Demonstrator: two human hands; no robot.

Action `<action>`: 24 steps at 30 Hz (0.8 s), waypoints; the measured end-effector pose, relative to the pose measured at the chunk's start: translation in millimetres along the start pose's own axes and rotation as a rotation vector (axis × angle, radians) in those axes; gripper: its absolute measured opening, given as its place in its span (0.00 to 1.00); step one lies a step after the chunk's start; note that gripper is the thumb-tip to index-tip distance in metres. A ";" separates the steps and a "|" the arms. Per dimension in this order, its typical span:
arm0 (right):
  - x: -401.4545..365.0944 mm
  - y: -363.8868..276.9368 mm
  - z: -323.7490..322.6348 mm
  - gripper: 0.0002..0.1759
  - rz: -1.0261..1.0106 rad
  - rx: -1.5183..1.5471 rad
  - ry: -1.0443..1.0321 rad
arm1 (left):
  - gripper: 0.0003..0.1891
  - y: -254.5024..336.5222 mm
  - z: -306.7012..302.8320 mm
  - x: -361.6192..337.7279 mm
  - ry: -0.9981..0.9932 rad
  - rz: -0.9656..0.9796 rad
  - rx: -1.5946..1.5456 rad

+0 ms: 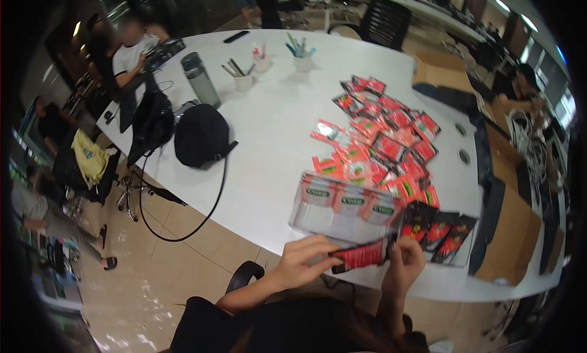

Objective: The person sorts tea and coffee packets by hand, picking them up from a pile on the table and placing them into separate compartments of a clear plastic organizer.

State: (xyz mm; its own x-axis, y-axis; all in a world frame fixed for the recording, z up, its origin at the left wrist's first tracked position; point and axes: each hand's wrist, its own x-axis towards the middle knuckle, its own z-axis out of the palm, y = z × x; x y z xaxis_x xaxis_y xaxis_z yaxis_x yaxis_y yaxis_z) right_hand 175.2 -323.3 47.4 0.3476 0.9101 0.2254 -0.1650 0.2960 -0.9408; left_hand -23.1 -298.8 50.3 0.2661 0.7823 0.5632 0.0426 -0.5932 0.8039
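Note:
Both my hands hold one red packet (362,255) flat at the near edge of the white table (275,114). My left hand (304,259) pinches its left end and my right hand (403,264) grips its right end. Just beyond the packet lies a clear plastic tray (318,221) with a row of packets showing green labels (353,201) standing along its far side. A few dark packets with red prints (437,231) lie to the right of the tray. A loose pile of several red packets (382,139) spreads over the table farther back.
A black cap (200,135) and black bag (151,122) with a hanging strap sit on the table's left, beside a grey bottle (200,79). Cups of pens (302,55) stand at the back. Other people sit at far left and right. Cardboard boxes (507,231) line the right.

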 end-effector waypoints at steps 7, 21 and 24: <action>9.2 -1.5 -0.2 0.03 0.006 0.090 0.065 | 0.11 -6.5 15.7 -6.1 0.073 -0.337 -0.318; -0.3 3.2 1.2 0.21 -0.001 0.135 -0.058 | 0.11 -7.1 5.9 6.3 0.182 0.332 0.394; 0.1 -1.2 -3.3 0.28 0.227 0.285 -0.175 | 0.09 -6.4 10.7 -0.8 0.137 0.423 0.534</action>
State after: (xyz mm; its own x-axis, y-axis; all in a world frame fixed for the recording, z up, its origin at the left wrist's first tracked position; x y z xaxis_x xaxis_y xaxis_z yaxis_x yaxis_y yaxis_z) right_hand 178.5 -324.6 47.7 0.1143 0.9900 0.0826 -0.4777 0.1277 -0.8692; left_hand -13.3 -297.6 42.6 0.2423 0.4591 0.8547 0.4391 -0.8374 0.3253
